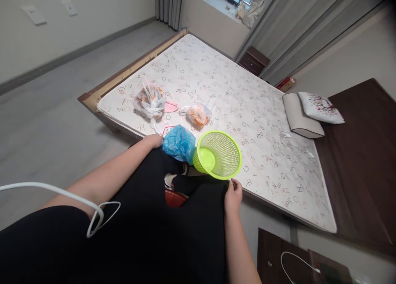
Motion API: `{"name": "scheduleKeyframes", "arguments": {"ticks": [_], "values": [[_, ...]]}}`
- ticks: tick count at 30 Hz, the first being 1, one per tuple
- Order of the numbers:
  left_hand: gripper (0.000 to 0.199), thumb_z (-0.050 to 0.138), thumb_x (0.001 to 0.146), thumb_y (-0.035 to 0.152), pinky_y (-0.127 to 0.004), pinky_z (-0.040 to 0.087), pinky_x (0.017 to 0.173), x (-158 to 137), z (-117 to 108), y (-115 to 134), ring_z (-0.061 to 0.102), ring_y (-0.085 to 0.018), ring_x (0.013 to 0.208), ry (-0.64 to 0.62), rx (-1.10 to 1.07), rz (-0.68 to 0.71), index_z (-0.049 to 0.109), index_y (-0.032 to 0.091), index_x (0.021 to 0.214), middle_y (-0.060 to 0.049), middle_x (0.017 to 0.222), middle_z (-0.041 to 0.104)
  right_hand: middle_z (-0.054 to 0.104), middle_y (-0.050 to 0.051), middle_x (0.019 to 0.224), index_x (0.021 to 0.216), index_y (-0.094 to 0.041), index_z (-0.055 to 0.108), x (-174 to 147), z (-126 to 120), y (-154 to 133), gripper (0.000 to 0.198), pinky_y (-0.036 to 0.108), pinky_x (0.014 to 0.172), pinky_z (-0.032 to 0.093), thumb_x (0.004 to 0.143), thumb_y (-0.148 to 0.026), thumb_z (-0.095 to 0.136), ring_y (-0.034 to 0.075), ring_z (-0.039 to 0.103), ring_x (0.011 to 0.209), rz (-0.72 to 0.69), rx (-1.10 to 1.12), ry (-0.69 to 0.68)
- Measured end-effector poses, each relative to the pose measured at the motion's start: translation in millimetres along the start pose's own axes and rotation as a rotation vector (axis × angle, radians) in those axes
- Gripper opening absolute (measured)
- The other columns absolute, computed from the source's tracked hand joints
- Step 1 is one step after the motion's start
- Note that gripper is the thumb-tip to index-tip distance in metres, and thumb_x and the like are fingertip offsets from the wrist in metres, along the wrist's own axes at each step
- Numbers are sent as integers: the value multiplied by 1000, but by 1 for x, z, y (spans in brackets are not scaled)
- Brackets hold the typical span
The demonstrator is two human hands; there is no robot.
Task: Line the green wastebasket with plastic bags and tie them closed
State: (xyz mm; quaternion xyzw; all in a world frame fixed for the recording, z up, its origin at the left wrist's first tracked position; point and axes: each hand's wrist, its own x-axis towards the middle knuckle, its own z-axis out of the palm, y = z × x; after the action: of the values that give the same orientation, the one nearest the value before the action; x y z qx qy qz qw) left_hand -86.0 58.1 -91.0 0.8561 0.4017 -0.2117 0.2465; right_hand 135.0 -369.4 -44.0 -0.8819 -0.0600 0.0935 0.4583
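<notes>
My left hand (155, 140) is closed at the edge of a crumpled blue plastic bag (178, 143); its fingertips are partly hidden there. A thin red strip shows along the bag's upper edge. Directly right of the bag, a lime-green mesh wastebasket (227, 152) leans with its wide mouth toward me, and its bare bottom shows. The fingers of my right hand (233, 193) pinch the basket's near rim. Basket and bag are both at the near edge of the bed, above my lap.
On the letter-printed mattress (213, 81) lie a knotted white plastic bag (151, 100), a pink item (170, 106) and a small bag with orange contents (199, 114). Pillows (321, 107) rest by the dark headboard (361, 152). A white cable (52, 188) crosses my left arm.
</notes>
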Motion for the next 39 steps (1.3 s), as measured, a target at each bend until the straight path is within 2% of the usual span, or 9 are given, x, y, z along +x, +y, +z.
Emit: {"name": "scheduleKeyframes", "arguments": {"ticks": [5, 13, 23, 39], "values": [[54, 59, 87, 52, -45, 47, 102, -2, 3, 1, 61, -38, 123, 30, 8, -20, 68, 33, 137, -18, 137, 60, 71, 10, 108, 109, -19, 68, 0, 0, 0, 39, 38, 93, 46, 83, -45, 56, 27, 64, 103, -4, -16, -10], [49, 57, 88, 54, -40, 47, 103, 4, 6, -2, 65, -33, 116, -7, 17, -21, 76, 22, 119, -19, 127, 67, 71, 8, 103, 105, -19, 69, -1, -1, -4, 37, 36, 90, 46, 80, -44, 57, 26, 65, 99, 10, -20, -31], [45, 62, 81, 50, -35, 47, 103, 13, 9, -6, 65, -30, 118, -30, -6, 4, 77, 21, 113, -17, 125, 71, 73, 8, 100, 100, -19, 70, -1, 0, -5, 37, 36, 88, 47, 78, -45, 56, 26, 65, 95, 1, -27, -46], [46, 65, 80, 44, -37, 46, 105, 9, 4, -1, 62, -33, 125, -45, 3, 4, 76, 25, 121, -15, 134, 69, 74, 10, 102, 97, -19, 70, 0, 0, -6, 37, 37, 89, 47, 78, -46, 56, 27, 65, 97, -4, -43, -78]]}}
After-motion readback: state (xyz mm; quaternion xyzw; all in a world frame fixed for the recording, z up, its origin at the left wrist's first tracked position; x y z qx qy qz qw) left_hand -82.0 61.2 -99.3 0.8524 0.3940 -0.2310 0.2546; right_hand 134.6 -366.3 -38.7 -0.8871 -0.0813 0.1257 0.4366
